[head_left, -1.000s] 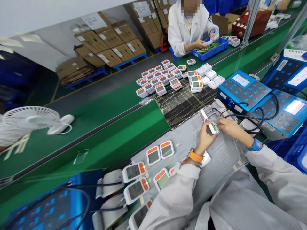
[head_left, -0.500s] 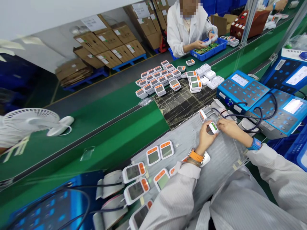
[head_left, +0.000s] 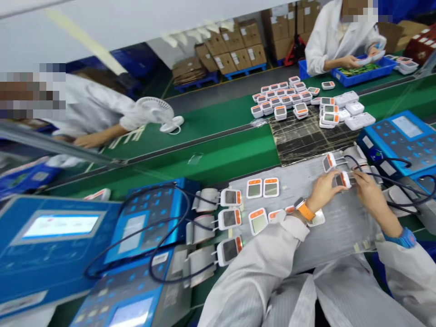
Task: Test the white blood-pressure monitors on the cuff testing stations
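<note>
Between the thumb and fingers of my left hand (head_left: 323,193) is a small white and orange digital monitor (head_left: 341,180), its grey screen partly covered by my fingers. At the monitor's right end, my right hand (head_left: 369,188) has its fingers pinched together; what they hold is hidden. Just above lies another monitor (head_left: 329,162), joined by thin prongs to a white cuff-like roll (head_left: 356,154). Two monitors (head_left: 262,188) lie side by side on the grey mat (head_left: 327,240), with a tilted monitor (head_left: 259,221) below them. Others show partly under my left forearm.
Blue test units (head_left: 402,141) with dark cables stand at right, and more blue units (head_left: 146,222) at left. Several monitors (head_left: 230,218) are plugged in there. Stacked monitors (head_left: 281,97) stand across the green bench. A co-worker (head_left: 327,41) handles parts over a blue tray (head_left: 361,77); another person sits far left.
My view has swung left, bringing the left-hand units and another person into sight. The monitor in my left hand has turned from its green-showing side to its screen side.
</note>
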The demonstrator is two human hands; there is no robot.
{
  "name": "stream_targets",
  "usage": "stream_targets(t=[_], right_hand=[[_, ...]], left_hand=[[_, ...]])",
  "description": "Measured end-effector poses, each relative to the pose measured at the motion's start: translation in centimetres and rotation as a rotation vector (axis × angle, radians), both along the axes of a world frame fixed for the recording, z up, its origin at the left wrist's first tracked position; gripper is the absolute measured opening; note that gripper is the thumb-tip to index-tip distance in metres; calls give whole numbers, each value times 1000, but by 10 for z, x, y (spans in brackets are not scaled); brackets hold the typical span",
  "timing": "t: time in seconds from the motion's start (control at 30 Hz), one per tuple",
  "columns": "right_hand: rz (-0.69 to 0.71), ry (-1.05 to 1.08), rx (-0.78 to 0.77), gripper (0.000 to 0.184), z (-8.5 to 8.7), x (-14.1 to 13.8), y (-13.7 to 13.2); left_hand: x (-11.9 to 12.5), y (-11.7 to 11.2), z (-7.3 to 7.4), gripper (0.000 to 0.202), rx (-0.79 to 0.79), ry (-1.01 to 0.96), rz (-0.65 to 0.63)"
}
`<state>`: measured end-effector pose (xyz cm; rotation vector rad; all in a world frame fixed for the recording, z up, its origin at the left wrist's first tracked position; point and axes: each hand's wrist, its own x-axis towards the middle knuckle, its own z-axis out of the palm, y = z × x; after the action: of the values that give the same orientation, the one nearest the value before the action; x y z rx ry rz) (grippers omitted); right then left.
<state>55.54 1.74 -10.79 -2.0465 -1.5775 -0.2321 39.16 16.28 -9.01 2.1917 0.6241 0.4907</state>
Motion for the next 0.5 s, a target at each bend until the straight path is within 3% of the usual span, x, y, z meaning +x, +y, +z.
stream_targets(t=[0.07,0.13,0.17,0.23,0.3,0.37,0.5], right_hand=[[-78,19,70,39,9,-3,-10],[-147,47,137,33,22,-11,-20],[-164,68,173,30,28,-18,-23],[-149,136,241,25,37,-36,-22],[-68,247,252,24,39,-59,-11],[35,399,180,25,36,-83,7],[147,818,-9,29,23,-124,55]], left_hand=[[-39,21,14,42,193,282,224],[-81,41,23,55,311,617,560],[-99,50,25,59,322,749,641],[-125,63,22,57,352,861,653],[-137,69,16,49,355,830,588],[-139,68,11,51,297,725,550],[-132,52,13,74,155,375,449]])
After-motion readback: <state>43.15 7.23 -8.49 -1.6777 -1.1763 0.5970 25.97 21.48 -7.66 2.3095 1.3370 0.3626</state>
